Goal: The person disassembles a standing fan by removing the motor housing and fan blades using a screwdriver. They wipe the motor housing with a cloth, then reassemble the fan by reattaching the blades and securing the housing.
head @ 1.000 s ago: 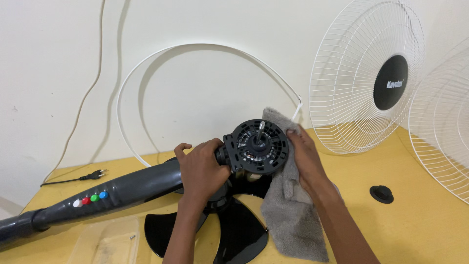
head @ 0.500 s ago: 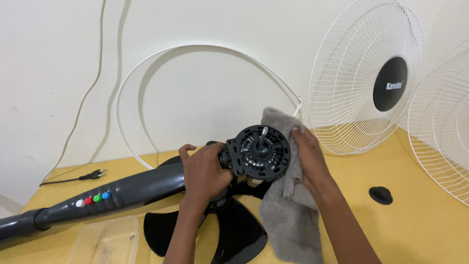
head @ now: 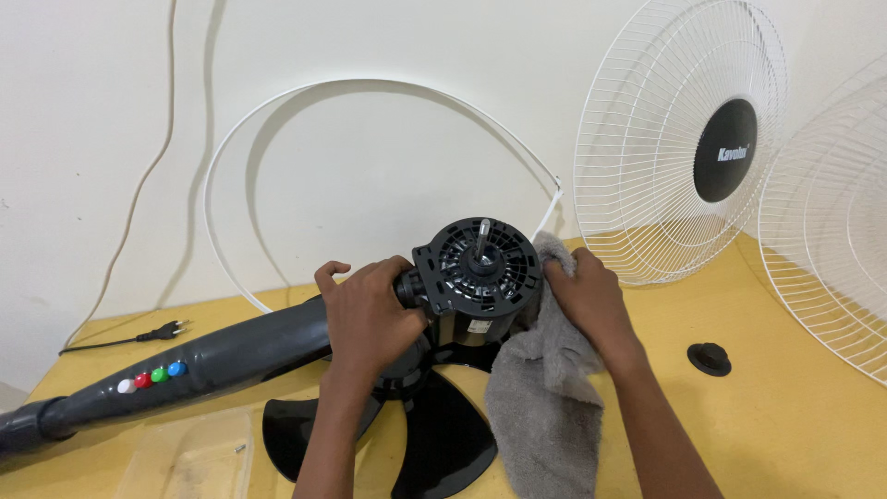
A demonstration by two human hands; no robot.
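A black fan motor housing (head: 480, 270) with a metal shaft pointing up sits at the top of a dark grey fan stand (head: 203, 362) lying across the yellow table (head: 795, 407). My left hand (head: 370, 312) grips the motor's neck from the left. My right hand (head: 589, 298) presses a grey cloth (head: 545, 397) against the motor's right side; the cloth hangs down toward the table. A black fan blade (head: 434, 434) lies flat under the motor.
A white front grille (head: 647, 148) with a black centre cap leans on the wall at right, a second white grille (head: 832, 240) beside it. A white plastic ring (head: 222, 166) stands against the wall. A black knob (head: 710, 359), a plug (head: 171, 327) and a clear tray (head: 185, 457) lie on the table.
My right hand and the cloth have shifted slightly down along the motor's right side. The left hand keeps its grip and the view has dipped a little.
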